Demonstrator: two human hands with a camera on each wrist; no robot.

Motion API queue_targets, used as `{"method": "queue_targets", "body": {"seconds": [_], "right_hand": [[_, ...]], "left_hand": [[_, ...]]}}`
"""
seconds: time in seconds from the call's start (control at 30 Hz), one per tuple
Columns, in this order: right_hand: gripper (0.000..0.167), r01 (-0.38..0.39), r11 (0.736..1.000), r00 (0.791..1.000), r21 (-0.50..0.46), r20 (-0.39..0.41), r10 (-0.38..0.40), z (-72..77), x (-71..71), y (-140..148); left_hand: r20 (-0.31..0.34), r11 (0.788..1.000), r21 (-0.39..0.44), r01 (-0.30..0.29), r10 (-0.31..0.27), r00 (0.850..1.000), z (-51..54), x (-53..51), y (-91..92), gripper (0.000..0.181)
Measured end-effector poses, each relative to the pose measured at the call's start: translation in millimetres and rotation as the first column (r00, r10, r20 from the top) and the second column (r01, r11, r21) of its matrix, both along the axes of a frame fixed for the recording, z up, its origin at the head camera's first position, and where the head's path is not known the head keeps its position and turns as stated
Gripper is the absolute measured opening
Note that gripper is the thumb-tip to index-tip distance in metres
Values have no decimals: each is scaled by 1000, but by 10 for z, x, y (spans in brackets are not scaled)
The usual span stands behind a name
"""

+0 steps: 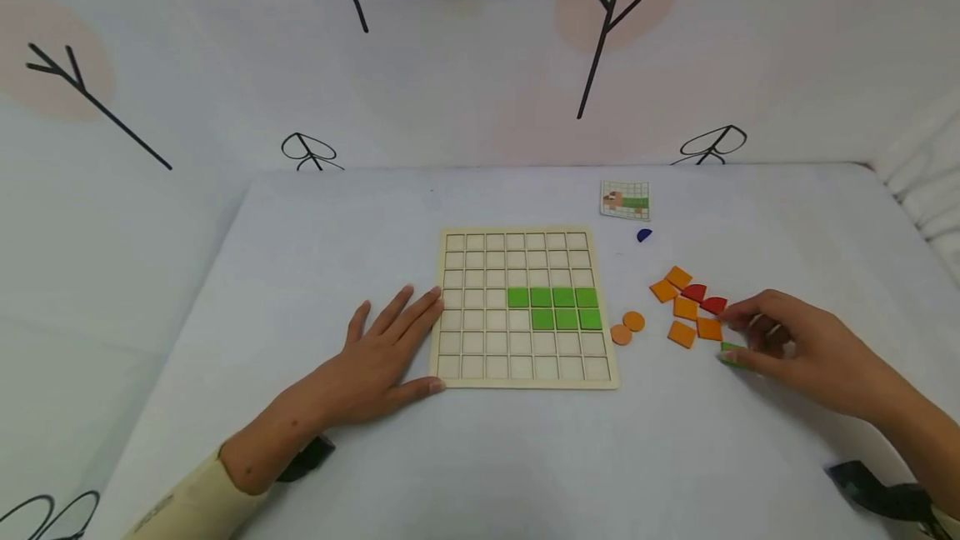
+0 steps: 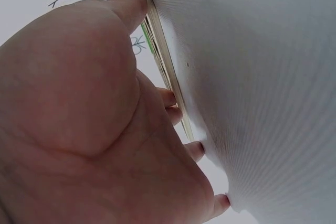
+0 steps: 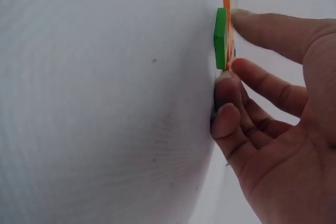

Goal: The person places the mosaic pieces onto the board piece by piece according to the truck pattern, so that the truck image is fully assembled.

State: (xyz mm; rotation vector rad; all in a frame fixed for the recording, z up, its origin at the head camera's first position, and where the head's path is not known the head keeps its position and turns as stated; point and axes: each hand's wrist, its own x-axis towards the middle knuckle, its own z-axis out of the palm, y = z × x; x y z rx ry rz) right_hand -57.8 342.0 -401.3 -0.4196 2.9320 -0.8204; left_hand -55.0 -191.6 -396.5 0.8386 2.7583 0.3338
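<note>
My left hand lies spread on the white surface, its fingers and thumb against the left edge of the pale grid board. In the left wrist view, the palm hides part of the board's rim. Two rows of green square tiles fill cells at the board's right side. To the right of the board, my right hand bends its thumb and fingers around a loose green square tile, low at the surface. Its index finger is near a red rounded piece; the other fingers are curled.
Several orange square tiles lie between board and right hand, beside another red piece. Two orange discs sit by the board's right edge. A dark blue half-disc lies below a picture card at the back.
</note>
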Motion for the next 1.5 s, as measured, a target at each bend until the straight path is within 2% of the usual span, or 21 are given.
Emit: {"method": "queue_targets", "body": {"seconds": [0.17,0.33,0.5,0.73,0.87,1.0,1.23,1.4,1.5], "right_hand": [[34,-53,999,998,6,-45,53,-18,2,-13],[35,-55,998,998,39,-26,56,-3,24,-44],[40,-94,993,995,69,-32,97,5,17,-47],[33,-101,993,991,56,89,96,80,23,-148],[33,-139,989,990,57,34,138,149,-4,-300],[37,-176,984,983,24,-48,177,231,-59,-505],[35,-278,957,958,-87,-97,270,315,-217,-889],[33,-349,920,937,-179,-97,337,300,-333,-1143],[28,-350,912,937,-212,-71,343,304,-392,-1310]], "left_hand": [[7,1000,-6,-3,3,1000,-11,-3,0,97],[14,1000,-9,3,-2,1000,-9,-9,11,97],[20,1000,-3,0,0,1000,4,-12,29,97],[19,1000,3,4,-4,1000,7,-12,34,96],[12,1000,3,7,-7,1000,7,-9,29,96],[8,1000,-2,5,-5,1000,10,-4,24,97],[6,1000,-2,6,-6,1000,7,-4,25,96],[2,1000,-4,10,-10,1000,4,-4,21,96],[5,1000,1,9,-9,1000,-8,-2,25,96]]}}
